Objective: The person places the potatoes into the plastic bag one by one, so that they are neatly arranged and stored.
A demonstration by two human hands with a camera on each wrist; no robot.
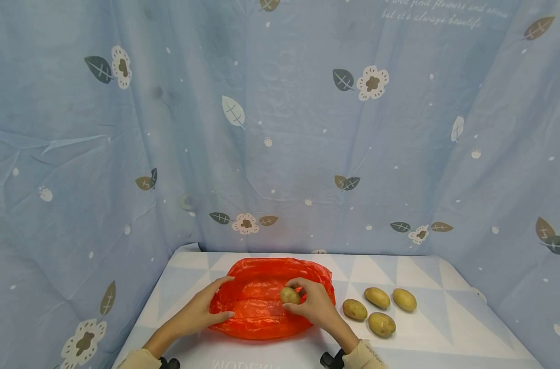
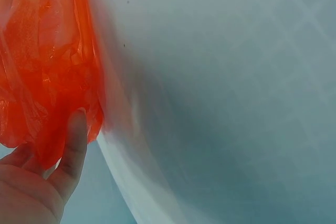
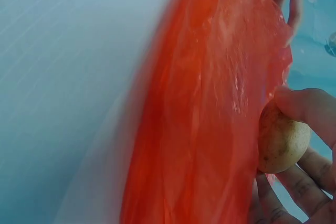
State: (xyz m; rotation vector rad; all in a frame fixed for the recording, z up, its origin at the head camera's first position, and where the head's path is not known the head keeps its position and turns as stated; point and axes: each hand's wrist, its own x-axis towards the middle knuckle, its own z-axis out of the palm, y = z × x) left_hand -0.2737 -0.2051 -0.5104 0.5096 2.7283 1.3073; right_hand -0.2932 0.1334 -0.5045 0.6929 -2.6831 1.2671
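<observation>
The right hand (image 1: 314, 302) is pinching a potato (image 1: 289, 295) at the red bag (image 1: 252, 328)'s mouth; its firm middle should suit gripping. The left hand (image 1: 200, 310), spread wide, is touching the bag's flimsy side, any hold unclear.

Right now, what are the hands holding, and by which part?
Right hand: a potato, pinched by opposite sides. Left hand: the red bag, by its left edge.

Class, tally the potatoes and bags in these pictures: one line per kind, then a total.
Potatoes: 5 (four on the table, one in the right hand)
Red plastic bag: 1
Total: 6
</observation>
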